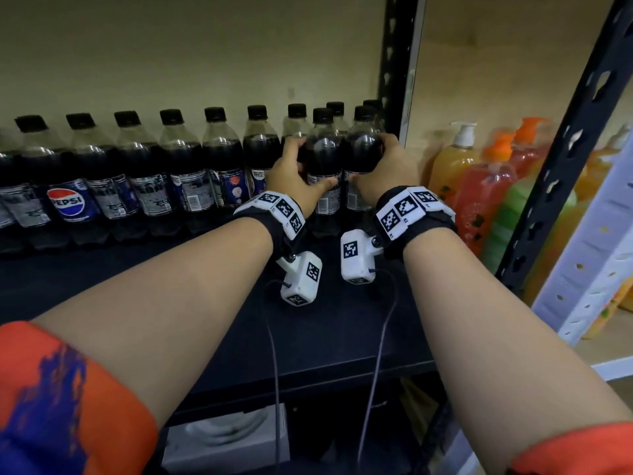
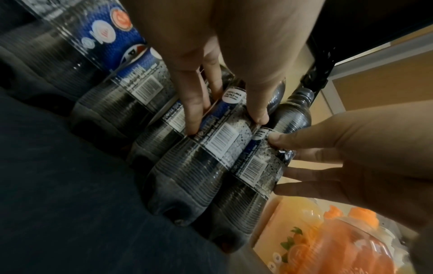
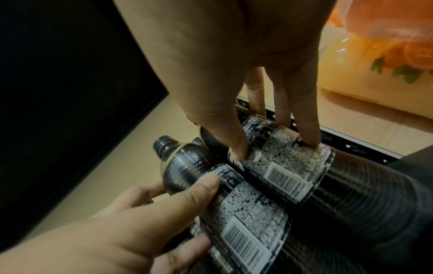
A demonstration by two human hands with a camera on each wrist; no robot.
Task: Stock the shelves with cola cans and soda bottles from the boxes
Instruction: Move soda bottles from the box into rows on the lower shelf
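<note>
Dark cola bottles with black caps stand in a row [image 1: 144,173] along the back of a black shelf [image 1: 191,296]. At the row's right end, two more bottles stand side by side in front of it. My left hand [image 1: 295,168] grips the left bottle [image 1: 323,156] around its upper body, thumb towards me. My right hand [image 1: 388,164] grips the right bottle [image 1: 362,150] in the same way. In the left wrist view my fingers [image 2: 192,115] and thumb wrap the labelled bottle [image 2: 218,142]. In the right wrist view the other bottle [image 3: 288,166] sits between thumb and fingers.
A black shelf post [image 1: 397,63] stands just behind the right-hand bottle. Beyond it, a neighbouring shelf holds pump bottles of yellow [image 1: 452,162], red [image 1: 486,200] and green liquid. A second slotted post [image 1: 568,159] leans across the right. A white box [image 1: 222,440] lies below the shelf.
</note>
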